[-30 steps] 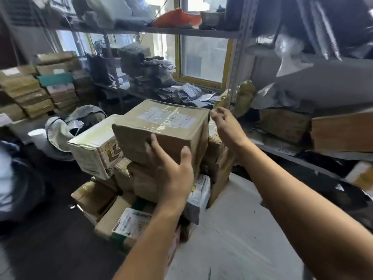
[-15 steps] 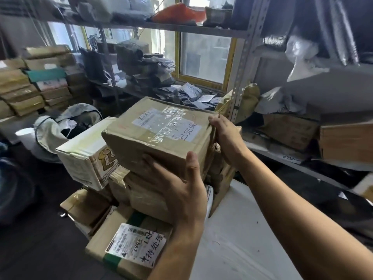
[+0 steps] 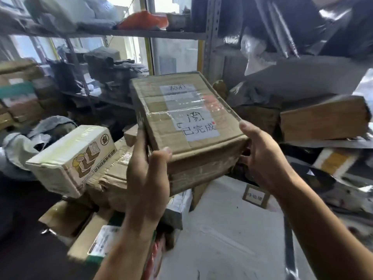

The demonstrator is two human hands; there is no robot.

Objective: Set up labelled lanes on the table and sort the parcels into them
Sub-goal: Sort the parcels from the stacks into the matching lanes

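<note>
A taped brown cardboard parcel [image 3: 181,126] with white handwritten labels on top is held up in the air in front of me. My left hand [image 3: 147,174] grips its left near corner, thumb on the front face. My right hand [image 3: 260,156] grips its right near corner, thumb on the top edge. Below and left lies the parcel pile, with a pale yellow printed box [image 3: 68,156] on top. A small cardboard lane label [image 3: 256,196] with handwriting stands on the white table [image 3: 226,235].
More parcels [image 3: 96,237] are stacked at the table's left edge. Metal shelving [image 3: 214,37] with boxes and bags runs behind and to the right. A large brown box [image 3: 323,120] sits on the right shelf. Stacked cartons [image 3: 18,98] stand at far left.
The brown parcel has been lifted off the pile and drawn toward me, its top tilted to face me. Both hands moved with it. The lane label came into view.
</note>
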